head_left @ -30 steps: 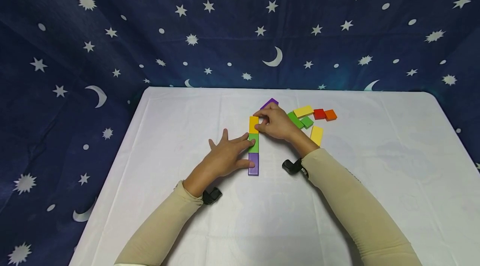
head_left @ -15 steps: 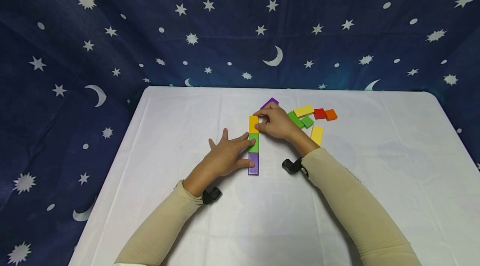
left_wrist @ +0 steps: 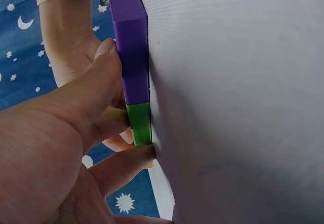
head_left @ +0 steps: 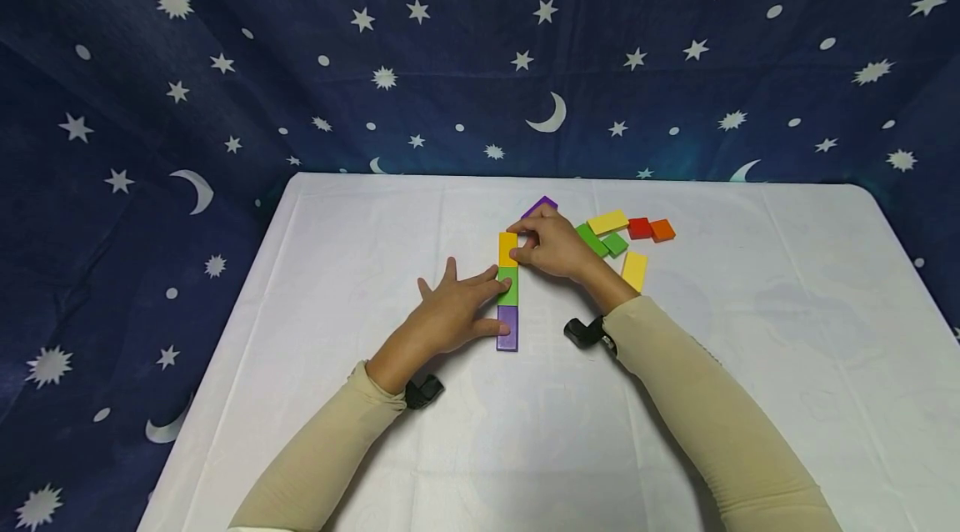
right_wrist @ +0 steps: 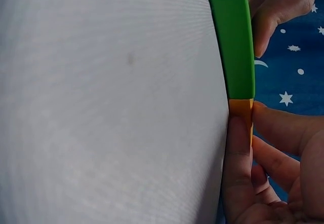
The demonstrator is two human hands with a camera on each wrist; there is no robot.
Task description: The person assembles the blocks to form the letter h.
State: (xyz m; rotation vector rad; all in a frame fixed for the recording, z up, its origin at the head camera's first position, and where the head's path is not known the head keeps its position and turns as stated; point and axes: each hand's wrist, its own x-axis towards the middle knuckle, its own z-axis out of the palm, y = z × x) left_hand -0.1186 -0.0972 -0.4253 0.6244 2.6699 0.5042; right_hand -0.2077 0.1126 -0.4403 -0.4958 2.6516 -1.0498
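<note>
Yellow-orange block [head_left: 507,248] sits at the far end of a straight row on the white tablecloth [head_left: 360,248], its near end against the green block [head_left: 512,297], with the purple block [head_left: 507,343] nearest me. My right hand [head_left: 553,244] pinches the yellow-orange block between thumb and fingers. My left hand [head_left: 450,313] clamps nothing: its fingers are spread, the thumb resting on the purple block, a finger on the green one, another by the far joint.

What worries me is uneven pressure. If my right thumb pushes left harder than my fingers resist, the end block would probably swivel and break the line. Pulling it too hard toward me might buckle the row at a joint, and a dragging left fingertip could carry the green block sideways. Lifting away carelessly, my right hand might knock the second purple block [head_left: 542,202] just beyond it, or my forearm could catch the loose yellow block [head_left: 634,269] close beside my right wrist.
</note>
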